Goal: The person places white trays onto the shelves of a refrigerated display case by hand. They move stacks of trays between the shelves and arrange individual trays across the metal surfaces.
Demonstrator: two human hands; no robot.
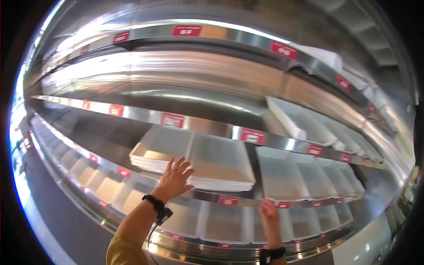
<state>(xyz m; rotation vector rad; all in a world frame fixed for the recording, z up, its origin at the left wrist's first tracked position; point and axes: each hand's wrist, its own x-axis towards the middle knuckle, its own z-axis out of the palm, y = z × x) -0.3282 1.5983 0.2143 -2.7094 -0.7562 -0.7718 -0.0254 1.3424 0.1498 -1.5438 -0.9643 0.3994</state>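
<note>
My left hand [173, 179] is spread, with its fingers apart and nothing in them. Its fingertips overlap the near edges of two neighbouring stacks of white shallow trays on the middle shelf. The left tray stack [161, 143] lies just beyond the fingers, and the right tray stack [221, 163] reaches away from the thumb side. Lower and to the right, my right hand [269, 214] is raised, fingers pointing up and loosely bent, with no object visible in it. It is in front of the shelf edge, below a row of deeper white bins [282, 172].
Above runs a metal shelf [207, 121] with red price labels and several white bins [313, 126] at its right. More translucent bins [223, 221] line the bottom shelf. A dark wrist strap with a device and cable [159, 208] sits on my left wrist.
</note>
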